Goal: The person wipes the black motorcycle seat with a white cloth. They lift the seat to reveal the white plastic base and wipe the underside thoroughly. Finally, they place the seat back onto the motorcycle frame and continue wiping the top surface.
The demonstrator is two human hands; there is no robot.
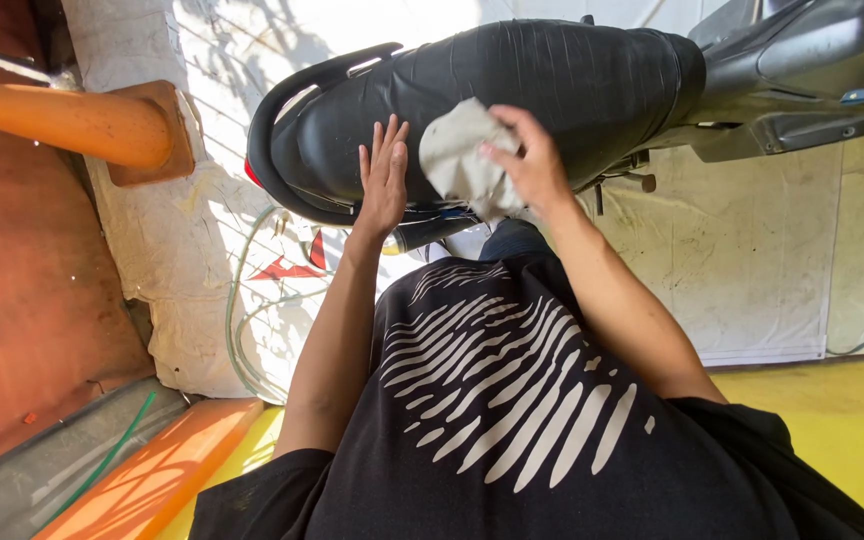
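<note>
cloth [460, 160] in right hand [530, 165], on seat [552, 80]

Two hands, the left hand [383, 180] and right hand [527, 160], one grey cloth [457, 155], one black motorcycle seat [542, 80], one orange post [62, 122].

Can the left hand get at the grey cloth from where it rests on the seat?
Probably yes. The left hand lies flat on the black seat, close beside the grey cloth that the right hand holds, with nothing between them.
</note>
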